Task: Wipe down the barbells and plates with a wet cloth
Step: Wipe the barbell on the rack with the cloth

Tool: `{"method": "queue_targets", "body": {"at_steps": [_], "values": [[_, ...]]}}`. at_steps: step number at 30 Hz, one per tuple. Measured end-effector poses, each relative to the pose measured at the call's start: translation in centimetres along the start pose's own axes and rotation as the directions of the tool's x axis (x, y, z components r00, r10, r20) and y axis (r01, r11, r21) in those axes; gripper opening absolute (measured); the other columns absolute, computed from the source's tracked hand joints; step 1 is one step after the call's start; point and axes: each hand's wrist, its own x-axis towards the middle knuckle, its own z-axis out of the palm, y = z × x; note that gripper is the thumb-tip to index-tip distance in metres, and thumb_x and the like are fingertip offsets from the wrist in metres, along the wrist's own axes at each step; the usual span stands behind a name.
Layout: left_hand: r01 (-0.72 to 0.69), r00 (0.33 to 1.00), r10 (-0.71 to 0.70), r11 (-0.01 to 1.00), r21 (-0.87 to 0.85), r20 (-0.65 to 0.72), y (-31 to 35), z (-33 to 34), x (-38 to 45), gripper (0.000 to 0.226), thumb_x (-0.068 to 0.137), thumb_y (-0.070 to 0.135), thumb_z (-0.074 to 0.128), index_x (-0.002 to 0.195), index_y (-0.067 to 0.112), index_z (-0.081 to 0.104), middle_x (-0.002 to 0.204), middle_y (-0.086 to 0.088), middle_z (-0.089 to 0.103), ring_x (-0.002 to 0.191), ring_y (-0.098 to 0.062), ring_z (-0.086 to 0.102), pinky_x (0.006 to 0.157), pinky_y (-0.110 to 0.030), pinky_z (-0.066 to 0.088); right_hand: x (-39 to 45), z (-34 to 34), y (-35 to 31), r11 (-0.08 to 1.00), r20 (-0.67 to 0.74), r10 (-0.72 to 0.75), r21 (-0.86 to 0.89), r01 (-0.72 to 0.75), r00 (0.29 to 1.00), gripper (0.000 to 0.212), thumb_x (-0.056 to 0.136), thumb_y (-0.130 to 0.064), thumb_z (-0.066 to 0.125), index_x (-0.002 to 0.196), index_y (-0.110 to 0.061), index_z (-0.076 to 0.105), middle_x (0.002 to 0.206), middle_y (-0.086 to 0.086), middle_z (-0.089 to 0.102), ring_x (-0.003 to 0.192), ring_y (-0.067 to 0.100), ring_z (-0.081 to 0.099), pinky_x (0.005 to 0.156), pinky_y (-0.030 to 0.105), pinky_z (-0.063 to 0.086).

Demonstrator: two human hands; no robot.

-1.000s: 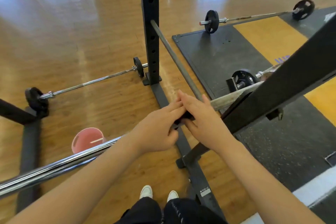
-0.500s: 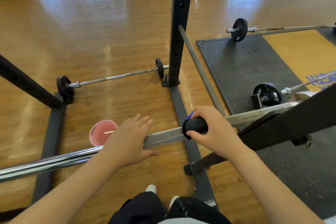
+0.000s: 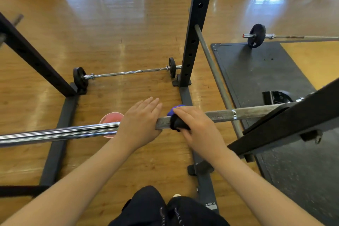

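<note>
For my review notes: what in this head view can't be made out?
- Cloth: mostly hidden under the right hand; whether it is wet cannot be told.
- Pink cup: partly behind the racked bar; contents unclear.
- Bar's left end: cut off by the frame edge.
- Plate at right: half hidden by the black beam.

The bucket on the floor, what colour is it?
Pink. The bucket shows in the head view, partly behind the shiny bar.
</note>
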Motion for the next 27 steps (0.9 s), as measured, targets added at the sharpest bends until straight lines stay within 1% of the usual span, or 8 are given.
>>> {"method": "queue_targets", "body": {"at_steps": [7,9,11,13,15,20,22,27], "values": [[0.136,0.991,-0.137,0.989,0.059,0.007,-3.4,-1.1,-4.6,0.077,0.042,0.02,0.094,0.111,-0.002,0.066,0.115,-0.019,0.066,0.107,-0.035,0.063,0.089,-0.051,0.048,-2.7,-2.0,1.4,0.983,-0.191,0.168,-0.038,-0.179,0.967,0.053,0.061,0.016,0.074,0.11,-0.002,0.067,0.111,0.011,0.065,0.107,0.023,0.056,0.102,0.027,0.039],[0.15,0.989,-0.151,0.986,0.07,0.008,-4.1,-0.9,-5.0,0.077,0.039,0.016,0.094,0.109,-0.003,0.067,0.114,-0.02,0.066,0.107,-0.036,0.063,0.088,-0.052,0.048,-1.5,-1.9,-0.1,0.987,-0.088,0.162,0.006,-0.162,0.983,0.053,0.066,0.0,0.08,0.117,-0.005,0.064,0.118,0.006,0.061,0.113,0.016,0.05,0.102,0.035,0.042],[0.146,0.989,-0.147,0.988,0.051,-0.002,-4.1,-0.7,-4.9,0.072,0.04,0.015,0.094,0.105,-0.002,0.068,0.111,-0.02,0.067,0.105,-0.037,0.064,0.086,-0.052,0.05,0.4,-1.2,-2.1,0.97,0.091,0.216,0.099,-0.224,0.972,0.059,0.078,-0.023,0.076,0.131,-0.011,0.054,0.136,-0.003,0.047,0.125,0.003,0.035,0.108,0.028,0.032],[0.132,0.991,-0.131,0.991,0.031,-0.028,-4.0,-0.5,-4.7,0.068,0.043,0.017,0.093,0.103,-0.002,0.069,0.111,-0.021,0.067,0.105,-0.037,0.064,0.086,-0.05,0.05,2.1,-0.3,-3.3,0.939,0.135,0.296,0.14,-0.314,0.946,0.063,0.086,-0.034,0.065,0.141,-0.014,0.042,0.151,-0.007,0.029,0.135,0.004,0.024,0.108,0.022,0.02],[0.124,0.991,-0.122,0.992,0.034,-0.052,-4.1,-0.4,-4.8,0.062,0.049,0.019,0.091,0.104,-0.002,0.069,0.111,-0.021,0.066,0.106,-0.036,0.063,0.088,-0.049,0.05,3.0,0.2,-3.4,0.934,0.135,0.346,0.041,-0.354,0.929,0.063,0.09,-0.035,0.06,0.144,-0.015,0.037,0.154,-0.002,0.026,0.139,0.012,0.025,0.109,0.023,0.02],[0.105,0.99,-0.101,0.994,0.042,-0.095,-4.3,-0.2,-4.9,0.053,0.055,0.019,0.088,0.1,-0.002,0.069,0.11,-0.022,0.067,0.105,-0.036,0.064,0.087,-0.049,0.05,1.9,-0.8,-2.5,0.971,0.265,0.239,-0.049,-0.234,0.934,0.049,0.088,-0.016,0.065,0.136,-0.014,0.051,0.136,-0.001,0.052,0.127,0.016,0.044,0.104,0.024,0.03],[0.104,0.991,-0.1,0.994,0.04,-0.09,-4.3,-0.2,-4.9,0.056,0.053,0.019,0.089,0.1,-0.002,0.069,0.11,-0.021,0.067,0.105,-0.036,0.064,0.087,-0.049,0.051,1.0,-1.3,-1.5,0.979,0.207,0.206,-0.039,-0.202,0.957,0.047,0.082,-0.003,0.069,0.127,-0.01,0.059,0.127,0.004,0.06,0.119,0.023,0.053,0.103,0.031,0.037],[0.116,0.989,-0.111,0.992,0.048,-0.096,-4.3,-0.1,-4.9,0.064,0.045,0.018,0.092,0.101,-0.003,0.069,0.11,-0.021,0.067,0.106,-0.037,0.063,0.089,-0.051,0.049,-0.5,-2.7,-0.8,0.953,-0.166,0.291,-0.035,-0.3,0.942,0.035,0.079,0.007,0.067,0.112,-0.004,0.067,0.111,0.01,0.067,0.105,0.026,0.061,0.094,0.03,0.041]]}}
